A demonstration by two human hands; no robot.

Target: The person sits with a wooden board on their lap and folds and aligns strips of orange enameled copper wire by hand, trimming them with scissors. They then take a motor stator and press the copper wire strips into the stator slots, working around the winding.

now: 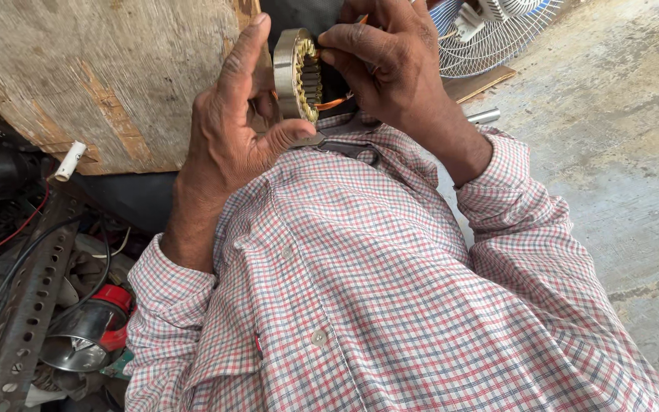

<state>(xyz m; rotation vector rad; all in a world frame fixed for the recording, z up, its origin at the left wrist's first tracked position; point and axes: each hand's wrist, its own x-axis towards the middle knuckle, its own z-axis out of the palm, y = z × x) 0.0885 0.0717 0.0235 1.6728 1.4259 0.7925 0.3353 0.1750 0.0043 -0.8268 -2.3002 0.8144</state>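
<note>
Presently, both hands are raised in front of the chest, over a checked shirt [390, 305]. The left hand [226, 130] clasps a motor stator ring [297, 75] edge-on: index finger stretched up along its outer rim, thumb braced under the lower edge, so the grip is firm on the ring itself. The ring shows a pale metal outer band and copper windings packed in the slots round its inner face.

The right hand [390, 65] is closed in a pinch at the top of the ring, fingertips pressed on the windings. An orange lead wire [333, 101] runs from the ring toward that hand; whether the pinch holds this wire or only presses the coil I cannot tell.

Judgement on technique: the work looks like dressing or seating wire in the stator. Done well, the left hand keeps the ring steady and turned so the slot in hand faces the eye, while the right fingertips press evenly, without kinking the wire or scraping its enamel on the slot edges.

Surroundings: a worn plywood board [108, 76] behind the left hand; a white fan guard [490, 38] beyond the right hand on a concrete floor [619, 152]; a perforated steel angle [28, 297], cables, and a red-capped metal part [93, 328] lower left.
</note>
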